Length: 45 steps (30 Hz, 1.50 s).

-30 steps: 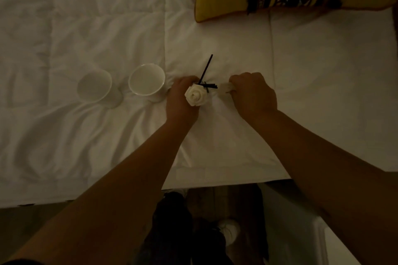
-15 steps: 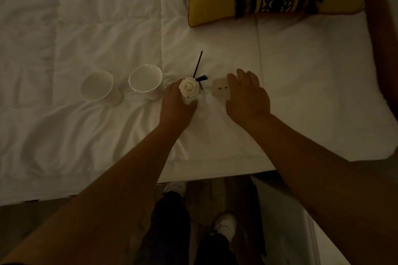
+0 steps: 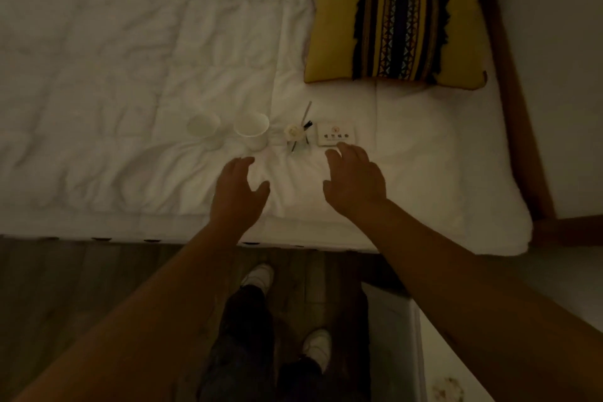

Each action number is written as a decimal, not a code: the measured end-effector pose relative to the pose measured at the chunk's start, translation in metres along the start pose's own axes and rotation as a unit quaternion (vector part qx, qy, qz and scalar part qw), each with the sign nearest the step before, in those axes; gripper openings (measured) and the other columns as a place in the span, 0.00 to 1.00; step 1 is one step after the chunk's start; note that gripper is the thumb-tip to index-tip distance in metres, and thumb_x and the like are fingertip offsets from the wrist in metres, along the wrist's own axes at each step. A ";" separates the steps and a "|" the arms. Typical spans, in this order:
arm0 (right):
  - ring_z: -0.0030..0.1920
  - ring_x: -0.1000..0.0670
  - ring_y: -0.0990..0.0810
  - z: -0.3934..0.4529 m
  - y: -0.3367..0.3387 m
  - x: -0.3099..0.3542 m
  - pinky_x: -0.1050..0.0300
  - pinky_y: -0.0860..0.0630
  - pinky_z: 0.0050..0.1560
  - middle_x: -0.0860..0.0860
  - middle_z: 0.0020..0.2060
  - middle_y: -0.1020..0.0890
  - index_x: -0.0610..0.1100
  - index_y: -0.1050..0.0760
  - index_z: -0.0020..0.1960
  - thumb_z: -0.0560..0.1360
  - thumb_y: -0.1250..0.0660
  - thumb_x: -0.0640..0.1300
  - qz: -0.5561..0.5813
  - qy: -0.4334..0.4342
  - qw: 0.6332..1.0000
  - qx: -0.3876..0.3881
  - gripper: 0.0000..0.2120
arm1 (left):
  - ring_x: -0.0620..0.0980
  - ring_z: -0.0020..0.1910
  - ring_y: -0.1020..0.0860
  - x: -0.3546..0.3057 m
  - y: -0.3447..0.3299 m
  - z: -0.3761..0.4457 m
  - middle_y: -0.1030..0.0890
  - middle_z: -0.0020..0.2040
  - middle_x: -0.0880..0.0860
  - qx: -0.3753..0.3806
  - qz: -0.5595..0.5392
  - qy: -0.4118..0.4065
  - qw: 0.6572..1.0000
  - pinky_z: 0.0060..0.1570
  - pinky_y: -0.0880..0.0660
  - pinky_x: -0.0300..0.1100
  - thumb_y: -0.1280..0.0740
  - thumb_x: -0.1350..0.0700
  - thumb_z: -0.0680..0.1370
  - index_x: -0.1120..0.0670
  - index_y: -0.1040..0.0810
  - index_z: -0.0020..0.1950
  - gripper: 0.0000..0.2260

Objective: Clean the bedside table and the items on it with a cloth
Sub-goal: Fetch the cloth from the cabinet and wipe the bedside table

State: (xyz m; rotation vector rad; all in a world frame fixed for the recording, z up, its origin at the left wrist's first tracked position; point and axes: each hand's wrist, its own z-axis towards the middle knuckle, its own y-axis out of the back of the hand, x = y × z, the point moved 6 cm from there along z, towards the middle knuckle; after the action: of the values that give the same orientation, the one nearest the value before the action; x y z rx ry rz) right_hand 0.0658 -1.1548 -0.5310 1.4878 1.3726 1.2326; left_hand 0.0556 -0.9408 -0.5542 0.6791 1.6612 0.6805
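Note:
Several small items stand in a row on the white bed (image 3: 114, 108): two white cups (image 3: 203, 129) (image 3: 252, 132), a small glass vase with a white rose and black sticks (image 3: 296, 137), and a small white card holder (image 3: 335, 134). My left hand (image 3: 236, 194) hovers open just in front of the right cup, apart from it. Near the card holder, my right hand (image 3: 354, 179) is open with fingers spread and holds nothing. No cloth is in view.
A yellow cushion with a dark striped pattern (image 3: 394, 15) lies at the back right of the bed. A wooden bed frame (image 3: 518, 140) runs along the right. A white bedside table top (image 3: 456, 362) shows at the bottom right. My legs and white shoes (image 3: 318, 344) stand on the wood floor.
My left hand has let go of the rose vase and my right hand has let go of the card holder. Both hands have pulled back towards me, open. Both items now stand on the bed.

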 end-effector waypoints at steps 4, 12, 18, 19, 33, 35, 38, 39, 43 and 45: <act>0.71 0.42 0.40 -0.013 0.040 0.067 0.46 0.33 0.62 0.45 0.73 0.36 0.45 0.37 0.71 0.75 0.37 0.48 -0.006 0.067 0.998 -0.009 0.26 | 0.57 0.69 0.33 0.006 0.077 -0.038 0.33 0.71 0.58 -0.031 0.014 0.008 0.999 0.67 0.34 0.52 0.31 0.49 0.75 0.54 0.33 0.71 0.27; 0.68 0.42 0.35 -0.044 0.086 0.277 0.45 0.30 0.58 0.45 0.70 0.33 0.46 0.35 0.68 0.75 0.37 0.50 -0.038 0.268 0.963 -0.003 0.23 | 0.58 0.72 0.38 0.076 0.264 -0.119 0.39 0.75 0.56 -0.133 0.119 0.094 0.979 0.67 0.34 0.57 0.33 0.44 0.75 0.50 0.37 0.73 0.29; 0.69 0.43 0.35 -0.085 0.090 0.465 0.45 0.30 0.59 0.45 0.71 0.33 0.46 0.35 0.69 0.75 0.36 0.51 -0.047 0.408 0.912 -0.005 0.25 | 0.58 0.73 0.40 0.167 0.395 -0.191 0.39 0.75 0.55 -0.201 0.180 0.200 0.942 0.69 0.37 0.59 0.36 0.38 0.74 0.47 0.38 0.73 0.30; 0.69 0.42 0.34 -0.093 0.089 0.493 0.45 0.29 0.58 0.45 0.70 0.32 0.46 0.35 0.68 0.74 0.36 0.51 -0.050 0.430 0.901 -0.007 0.25 | 0.59 0.74 0.41 0.183 0.414 -0.205 0.38 0.75 0.56 -0.207 0.187 0.213 0.937 0.69 0.37 0.59 0.37 0.37 0.73 0.47 0.37 0.73 0.30; 0.66 0.43 0.32 -0.197 0.084 0.848 0.44 0.29 0.59 0.45 0.68 0.30 0.47 0.36 0.70 0.74 0.39 0.62 -0.082 0.602 0.794 -0.003 0.30 | 0.60 0.75 0.46 0.375 0.626 -0.369 0.45 0.77 0.56 -0.258 0.190 0.373 0.871 0.70 0.41 0.61 0.40 0.34 0.74 0.45 0.43 0.75 0.33; 0.69 0.42 0.34 -0.199 0.084 0.884 0.43 0.30 0.62 0.45 0.71 0.32 0.47 0.38 0.72 0.73 0.40 0.63 -0.080 0.620 0.781 0.001 0.33 | 0.61 0.75 0.46 0.392 0.648 -0.371 0.44 0.77 0.57 -0.275 0.185 0.381 0.863 0.70 0.41 0.61 0.40 0.34 0.74 0.45 0.42 0.74 0.32; 0.70 0.42 0.35 -0.191 0.081 0.945 0.42 0.31 0.63 0.44 0.71 0.33 0.48 0.39 0.72 0.72 0.41 0.66 -0.073 0.647 0.759 -0.011 0.35 | 0.61 0.75 0.47 0.424 0.686 -0.363 0.44 0.77 0.56 -0.292 0.198 0.393 0.849 0.69 0.42 0.61 0.41 0.34 0.74 0.44 0.41 0.74 0.32; 0.70 0.41 0.34 -0.189 0.080 0.956 0.42 0.31 0.63 0.44 0.71 0.32 0.48 0.38 0.72 0.72 0.41 0.67 -0.076 0.653 0.753 -0.020 0.35 | 0.62 0.75 0.47 0.429 0.694 -0.359 0.44 0.77 0.56 -0.292 0.207 0.391 0.848 0.68 0.42 0.61 0.41 0.34 0.74 0.44 0.41 0.74 0.32; 0.70 0.41 0.34 -0.160 0.068 1.046 0.40 0.30 0.62 0.44 0.71 0.32 0.49 0.37 0.71 0.70 0.43 0.69 -0.098 0.680 0.726 -0.028 0.36 | 0.62 0.75 0.47 0.482 0.757 -0.331 0.46 0.78 0.56 -0.288 0.213 0.400 0.844 0.68 0.42 0.62 0.41 0.34 0.74 0.43 0.43 0.75 0.32; 0.71 0.41 0.35 -0.145 0.068 1.087 0.39 0.31 0.63 0.45 0.72 0.33 0.50 0.39 0.71 0.70 0.44 0.70 -0.103 0.686 0.720 -0.021 0.37 | 0.61 0.75 0.47 0.502 0.788 -0.319 0.46 0.78 0.56 -0.296 0.207 0.411 0.837 0.69 0.41 0.62 0.40 0.34 0.74 0.43 0.44 0.75 0.32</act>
State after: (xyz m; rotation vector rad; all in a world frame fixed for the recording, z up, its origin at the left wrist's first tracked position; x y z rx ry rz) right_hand -0.0999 -0.1034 -0.2592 0.0789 2.2310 2.3101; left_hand -0.2838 -0.0697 -0.2362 0.2772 1.8951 1.9162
